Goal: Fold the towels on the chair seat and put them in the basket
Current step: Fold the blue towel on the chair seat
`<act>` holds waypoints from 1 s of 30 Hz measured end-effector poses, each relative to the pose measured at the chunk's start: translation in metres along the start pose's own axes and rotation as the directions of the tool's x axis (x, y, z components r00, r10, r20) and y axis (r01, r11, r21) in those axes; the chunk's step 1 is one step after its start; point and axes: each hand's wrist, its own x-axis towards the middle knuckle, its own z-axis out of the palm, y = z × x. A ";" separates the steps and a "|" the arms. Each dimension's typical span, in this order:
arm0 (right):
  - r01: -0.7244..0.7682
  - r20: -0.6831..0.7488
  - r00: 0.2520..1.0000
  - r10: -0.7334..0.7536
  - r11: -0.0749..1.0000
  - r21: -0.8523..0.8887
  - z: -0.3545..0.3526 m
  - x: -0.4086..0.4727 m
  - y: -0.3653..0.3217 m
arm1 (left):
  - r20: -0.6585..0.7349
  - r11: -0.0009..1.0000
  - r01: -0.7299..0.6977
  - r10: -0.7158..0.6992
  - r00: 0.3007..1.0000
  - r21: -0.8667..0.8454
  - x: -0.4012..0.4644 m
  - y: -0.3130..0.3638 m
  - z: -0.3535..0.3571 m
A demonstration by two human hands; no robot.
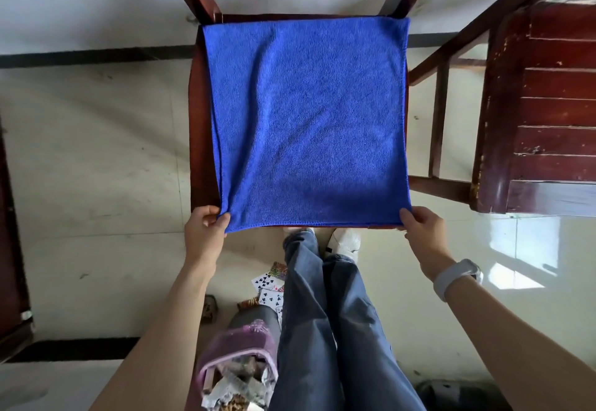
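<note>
A blue towel [306, 120] lies spread over the seat of a dark red wooden chair [198, 126], covering nearly all of it, with soft creases down its left half. My left hand [204, 230] pinches the towel's near left corner at the seat's front edge. My right hand [422, 226] grips the near right corner. A second layer edge shows along the towel's left side. No basket that I can name for certain is in view.
A dark red wooden cabinet [548, 104] stands to the right of the chair. On the tiled floor by my legs lie playing cards [269, 288] and a purple bin [238, 365] holding scraps. A dark object [451, 391] sits at the bottom right.
</note>
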 end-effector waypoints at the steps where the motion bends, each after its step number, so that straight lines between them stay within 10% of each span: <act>1: 0.007 0.000 1.000 -0.007 1.000 -0.006 -0.002 -0.001 0.000 | -0.012 1.000 -0.001 0.001 1.000 -0.014 0.000 0.000 -0.002; 16: 0.083 -0.097 0.993 -0.061 0.966 0.243 -0.027 -0.012 -0.021 | -0.191 0.970 -0.006 -0.042 0.981 -0.244 -0.022 0.035 -0.021; 30: 0.557 -0.044 0.807 -0.589 0.784 -0.275 -0.089 -0.058 -0.094 | 0.186 0.934 -0.201 0.263 0.947 -0.297 -0.083 0.125 -0.069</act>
